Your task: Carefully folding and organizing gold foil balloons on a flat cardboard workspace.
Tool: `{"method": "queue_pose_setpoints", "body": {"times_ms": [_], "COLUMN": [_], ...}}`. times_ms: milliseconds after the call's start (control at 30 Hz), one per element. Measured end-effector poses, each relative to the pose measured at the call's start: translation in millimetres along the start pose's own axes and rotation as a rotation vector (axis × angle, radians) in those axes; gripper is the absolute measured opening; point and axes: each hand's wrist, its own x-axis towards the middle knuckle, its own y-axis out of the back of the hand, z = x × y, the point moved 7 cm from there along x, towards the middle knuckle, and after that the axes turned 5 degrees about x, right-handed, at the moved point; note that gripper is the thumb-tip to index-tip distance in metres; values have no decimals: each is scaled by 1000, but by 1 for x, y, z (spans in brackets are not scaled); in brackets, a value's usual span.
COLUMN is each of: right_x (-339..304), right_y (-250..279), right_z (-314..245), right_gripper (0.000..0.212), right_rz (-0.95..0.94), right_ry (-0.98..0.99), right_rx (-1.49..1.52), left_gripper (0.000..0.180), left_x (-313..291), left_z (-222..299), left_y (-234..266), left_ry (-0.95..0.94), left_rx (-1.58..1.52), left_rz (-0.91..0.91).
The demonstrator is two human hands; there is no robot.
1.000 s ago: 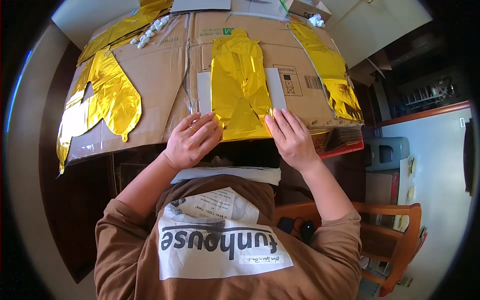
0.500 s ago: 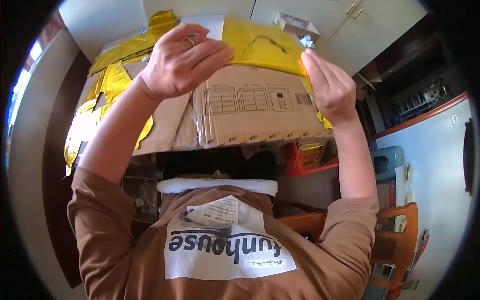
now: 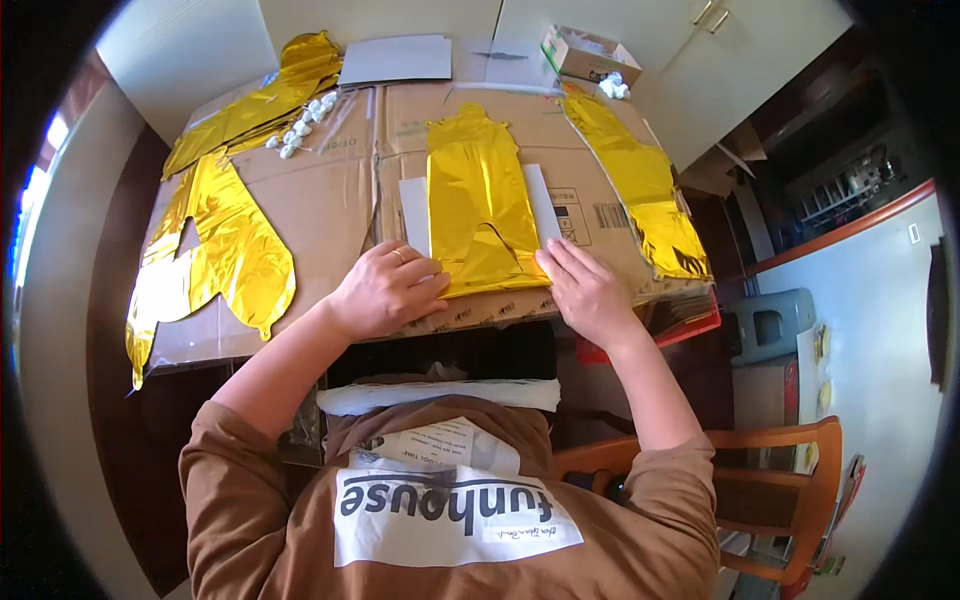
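Observation:
A flat, deflated gold foil balloon point(image 3: 478, 200) lies lengthwise over a white sheet point(image 3: 541, 205) at the near edge of the cardboard-covered table. My left hand point(image 3: 390, 290), a ring on one finger, is closed on the balloon's near left corner. At its near right corner, my right hand point(image 3: 588, 292) pinches the foil between thumb and fingers. The near end between both hands looks folded into a straight edge. What the thumbs do beneath the foil is partly hidden.
To the left lies a larger gold foil balloon point(image 3: 225, 235), below a gold foil stack point(image 3: 250, 105). White cotton-like lumps point(image 3: 300, 128) are beside the stack. More gold foil point(image 3: 635, 170) covers the right side. A white board point(image 3: 397, 60) and a carton point(image 3: 590, 55) stand at the back.
Both hands have come down and toward me, laying the raised gold foil balloon onto the white sheet. The far part of the table now shows.

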Motion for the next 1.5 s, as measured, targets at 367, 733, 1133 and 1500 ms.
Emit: {"method": "queue_pose_setpoints", "body": {"times_ms": [367, 733, 1133, 1500], "right_x": [5, 16, 21, 17], "right_y": [-11, 10, -27, -16], "right_z": [-44, 40, 39, 41], "right_gripper": [56, 43, 48, 46], "right_rz": [131, 156, -87, -40], "right_ry": [-299, -308, -247, -284], "right_rx": [216, 306, 79, 217], "left_gripper": [37, 82, 79, 79], "left_x": [3, 46, 44, 48], "left_z": [-12, 16, 24, 23], "left_y": [1, -21, -69, -58], "left_ry": [116, 322, 407, 357], "left_rx": [-124, 20, 45, -63], "left_rz": [-44, -141, -265, -244]}}
